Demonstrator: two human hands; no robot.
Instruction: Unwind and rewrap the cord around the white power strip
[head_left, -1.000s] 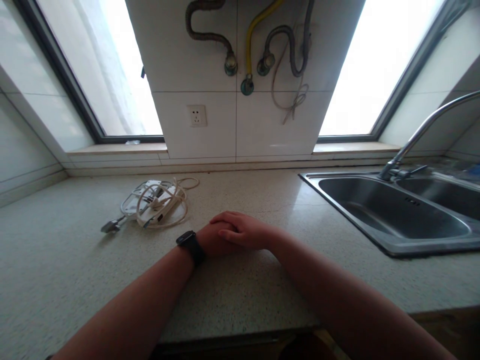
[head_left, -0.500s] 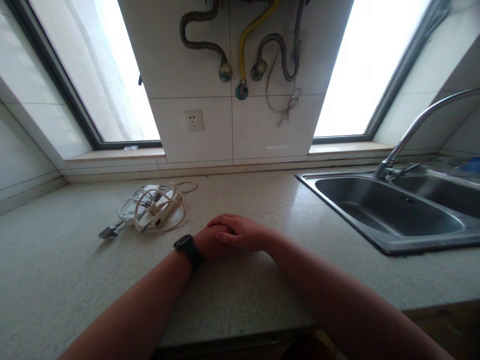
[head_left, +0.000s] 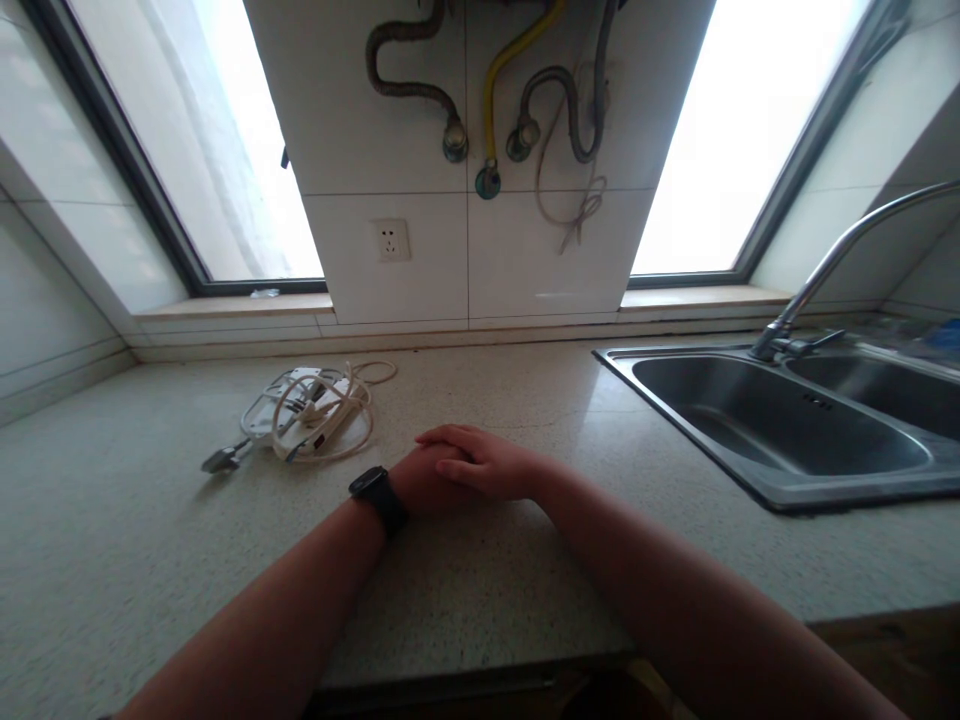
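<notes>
My left hand rests on the pale speckled countertop, a dark watch around its wrist. Its fingers are hidden beneath my right hand. The right hand lies across the back of the left, fingers closed over it and thumb on the near side. No object shows in either hand. To the left, beyond the watch, lies a white power strip with its cable coiled loosely over it. A grey plug on a short lead sticks out toward the left.
On the right a steel double sink is set into the counter, with a curved chrome faucet behind it. A wall socket, a yellow pipe and grey hoses are on the tiled wall between two windows.
The view has shifted very slightly, so the scene sits a little farther right. Both hands keep the same overlapped pose.
</notes>
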